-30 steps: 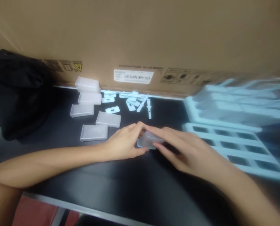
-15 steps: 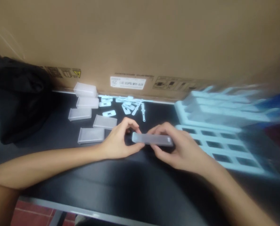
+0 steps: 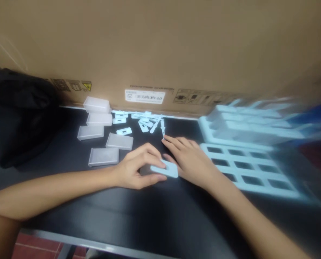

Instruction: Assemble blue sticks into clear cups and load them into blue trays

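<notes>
My left hand (image 3: 140, 167) is closed round a small plastic box with a light-blue slotted cap (image 3: 172, 170). The cap faces me, and the fingers hide most of the box's body. My right hand (image 3: 189, 156) stretches forward just beyond it with its fingers out. Its fingertips are at the near end of a thin light-blue plastic strip (image 3: 162, 126); whether they touch it I cannot tell. Behind lie several light-blue slotted plates (image 3: 124, 131) and more strips in a loose pile. Left of them stand frosted plastic boxes (image 3: 103, 157).
On the right are a light-blue tray with rectangular holes (image 3: 237, 153) and a similar rack (image 3: 247, 126) holding boxes, blurred. A large cardboard carton (image 3: 155, 46) walls off the back of the black table (image 3: 122, 216). A black bag (image 3: 22, 115) sits at the left.
My right hand has let go of the box and reached forward to the strip. In my left hand the box has turned, so its capped face shows.
</notes>
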{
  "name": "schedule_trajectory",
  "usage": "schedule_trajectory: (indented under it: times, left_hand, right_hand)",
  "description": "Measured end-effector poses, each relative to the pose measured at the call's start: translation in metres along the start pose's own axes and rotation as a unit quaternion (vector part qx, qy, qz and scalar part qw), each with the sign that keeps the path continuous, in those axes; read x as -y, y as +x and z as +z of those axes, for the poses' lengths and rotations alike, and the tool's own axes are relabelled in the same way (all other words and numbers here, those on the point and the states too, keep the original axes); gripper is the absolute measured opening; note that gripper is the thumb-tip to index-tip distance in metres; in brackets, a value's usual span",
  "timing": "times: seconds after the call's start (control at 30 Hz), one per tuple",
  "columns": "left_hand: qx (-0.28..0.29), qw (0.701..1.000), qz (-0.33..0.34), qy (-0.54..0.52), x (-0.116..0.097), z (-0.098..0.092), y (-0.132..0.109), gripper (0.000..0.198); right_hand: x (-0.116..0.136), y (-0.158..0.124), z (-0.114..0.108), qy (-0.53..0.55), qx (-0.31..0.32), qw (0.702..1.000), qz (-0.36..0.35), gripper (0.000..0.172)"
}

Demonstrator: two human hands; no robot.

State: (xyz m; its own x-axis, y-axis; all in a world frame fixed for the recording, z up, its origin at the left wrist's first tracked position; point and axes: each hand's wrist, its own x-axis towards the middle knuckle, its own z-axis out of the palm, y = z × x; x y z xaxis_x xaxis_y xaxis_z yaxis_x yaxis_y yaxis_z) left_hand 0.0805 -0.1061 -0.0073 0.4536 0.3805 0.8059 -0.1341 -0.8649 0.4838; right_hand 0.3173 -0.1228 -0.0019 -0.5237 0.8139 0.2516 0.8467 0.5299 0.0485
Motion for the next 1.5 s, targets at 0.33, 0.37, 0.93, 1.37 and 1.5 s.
schedule_trajectory:
  times: [0.33, 0.37, 0.93, 1.37, 1.5]
  left_hand:
    - [0.085, 0.995, -0.051, -0.012, 0.003, 0.002, -0.001, 0.023]
    - [0.089, 0.994, -0.063, -0.01, 0.004, 0.002, -0.002, 0.022]
    - [0.105, 0.981, -0.161, 0.022, -0.002, 0.0, -0.003, 0.045]
    - [0.263, 0.931, -0.24, 0.08, 0.001, -0.002, -0.004, 0.042]
    - [0.204, 0.932, -0.287, 0.083, -0.003, -0.004, -0.003, 0.041]
  right_hand:
    - [-0.006, -0.002, -0.007, 0.045, 0.003, 0.991, 0.124, 0.007]
    - [-0.007, -0.003, -0.005, 0.07, 0.009, 0.988, 0.138, 0.007]
    - [0.029, -0.009, -0.063, 0.398, -0.194, 0.895, -0.048, 0.023]
    - [0.027, -0.008, -0.052, 0.22, -0.125, 0.96, -0.118, 0.025]
    - [0.033, -0.007, -0.046, 0.12, -0.163, 0.977, -0.064, 0.037]
